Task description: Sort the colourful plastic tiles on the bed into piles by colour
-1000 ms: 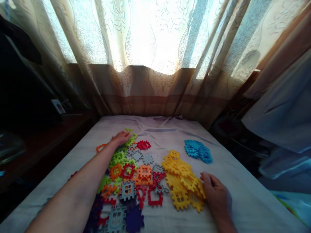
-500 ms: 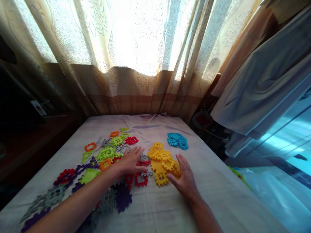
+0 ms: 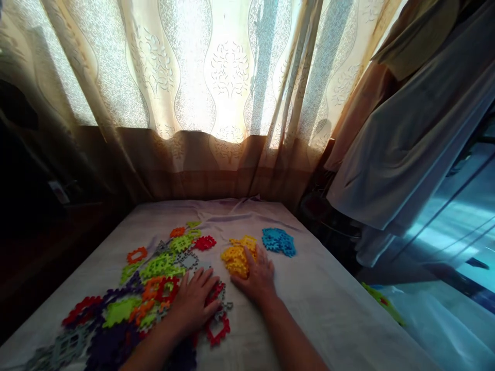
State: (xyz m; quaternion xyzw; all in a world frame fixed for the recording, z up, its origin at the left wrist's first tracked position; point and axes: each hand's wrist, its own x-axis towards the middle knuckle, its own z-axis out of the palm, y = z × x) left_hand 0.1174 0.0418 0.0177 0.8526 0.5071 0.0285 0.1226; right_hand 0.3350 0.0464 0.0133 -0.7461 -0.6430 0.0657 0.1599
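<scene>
My right hand (image 3: pixel 258 274) rests against the right side of a heap of yellow interlocking plastic pieces (image 3: pixel 233 260), thumb at its near edge and fingers apart along its far side. My left hand (image 3: pixel 195 301) lies spread, palm down, over mixed pieces to the left of that heap. Around its fingers are red pieces, among them a hollow red square (image 3: pixel 218 330), and grey pieces (image 3: pixel 188 259). Light green pieces (image 3: pixel 162 266) lie beyond it. What is directly beneath the left palm is hidden.
Blue pieces (image 3: pixel 278 241) form a separate pile at the far right of the cloth-covered surface (image 3: pixel 309 304). Purple pieces (image 3: pixel 112 345) and an orange piece (image 3: pixel 136 254) lie to the left. A curtain (image 3: pixel 228 175) hangs behind, and clothes (image 3: pixel 386 154) hang at the right.
My right hand has moved left onto the yellow heap, which is now more compact and farther left. My left hand has come nearer to me. The camera has tilted up slightly.
</scene>
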